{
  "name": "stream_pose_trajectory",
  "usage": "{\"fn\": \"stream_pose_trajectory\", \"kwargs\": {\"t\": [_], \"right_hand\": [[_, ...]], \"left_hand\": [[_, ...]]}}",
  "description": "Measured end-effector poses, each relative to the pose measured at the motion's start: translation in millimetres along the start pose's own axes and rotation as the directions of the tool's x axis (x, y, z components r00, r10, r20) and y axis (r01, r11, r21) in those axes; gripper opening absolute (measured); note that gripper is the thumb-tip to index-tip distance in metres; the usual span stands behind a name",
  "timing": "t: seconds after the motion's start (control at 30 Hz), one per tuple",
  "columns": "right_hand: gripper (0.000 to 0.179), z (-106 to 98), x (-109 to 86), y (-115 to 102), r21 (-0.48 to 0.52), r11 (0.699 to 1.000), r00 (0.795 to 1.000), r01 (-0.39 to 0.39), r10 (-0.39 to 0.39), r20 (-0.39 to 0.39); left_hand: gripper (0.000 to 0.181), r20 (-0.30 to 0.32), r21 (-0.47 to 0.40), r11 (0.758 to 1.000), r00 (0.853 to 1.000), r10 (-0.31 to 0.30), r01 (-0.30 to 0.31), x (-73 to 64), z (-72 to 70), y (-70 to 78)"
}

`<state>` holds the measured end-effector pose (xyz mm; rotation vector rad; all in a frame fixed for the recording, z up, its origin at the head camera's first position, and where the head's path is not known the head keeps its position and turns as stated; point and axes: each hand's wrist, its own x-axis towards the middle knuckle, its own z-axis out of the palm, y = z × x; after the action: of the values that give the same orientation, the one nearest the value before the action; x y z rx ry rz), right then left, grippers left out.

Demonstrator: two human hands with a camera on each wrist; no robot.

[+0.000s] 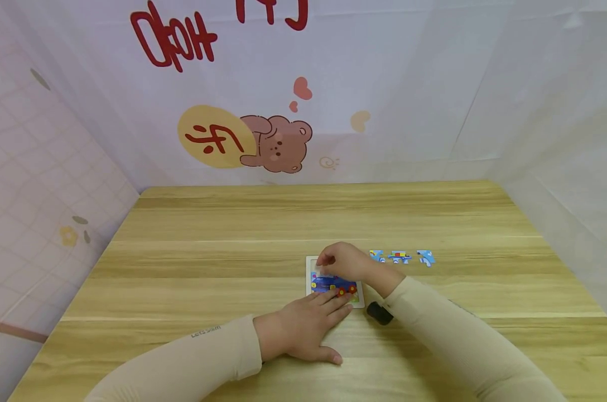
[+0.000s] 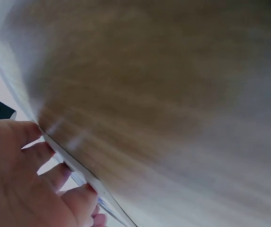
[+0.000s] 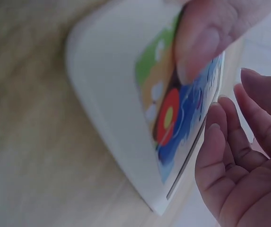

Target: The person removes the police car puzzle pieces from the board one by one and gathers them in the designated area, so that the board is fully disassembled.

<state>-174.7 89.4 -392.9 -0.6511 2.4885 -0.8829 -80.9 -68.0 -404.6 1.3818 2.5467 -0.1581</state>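
Note:
A jigsaw puzzle (image 1: 325,283) in a white-framed tray (image 1: 360,303) lies on the table, showing a blue vehicle with red-and-yellow wheels. My left hand (image 1: 311,326) lies with fingers spread over the puzzle's near part, the thumb out on the table. Over the far part of the tray, my right hand (image 1: 348,262) has its fingers bent down. The right wrist view shows these curled fingers (image 3: 215,142) by the tray's edge; whether a piece is between the fingertips cannot be made out. In that view, a left-hand finger (image 3: 199,47) presses on the picture.
Loose puzzle pieces lie in a row right of the tray: one partly behind the right wrist (image 1: 376,255), a middle piece (image 1: 399,256) and an outer piece (image 1: 426,257). A small black object (image 1: 380,313) sits near the tray's near right corner, beside the right sleeve (image 1: 449,329).

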Motion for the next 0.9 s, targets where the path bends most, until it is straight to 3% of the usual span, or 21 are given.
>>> {"fn": "stream_pose_trajectory", "kwargs": {"t": [0.43, 0.73, 0.9], "right_hand": [[0.007, 5.1, 1.0, -9.7, -0.075, 0.997, 0.999, 0.02, -0.016, 0.045], [0.008, 8.2, 5.5, -9.8, -0.069, 0.997, 0.997, -0.028, 0.032, 0.064], [0.004, 8.7, 5.8, -8.1, -0.046, 0.999, 0.998, -0.016, 0.019, 0.058]], "left_hand": [[0.089, -0.041, 0.06, 0.998, 0.999, 0.024, -0.022, 0.0, 2.4, 0.2], [0.089, -0.036, 0.078, 0.997, 0.999, 0.025, -0.023, 1.0, 3.4, 0.1], [0.09, -0.033, 0.073, 0.997, 0.999, 0.028, -0.026, 1.0, 2.8, 0.2]]}}
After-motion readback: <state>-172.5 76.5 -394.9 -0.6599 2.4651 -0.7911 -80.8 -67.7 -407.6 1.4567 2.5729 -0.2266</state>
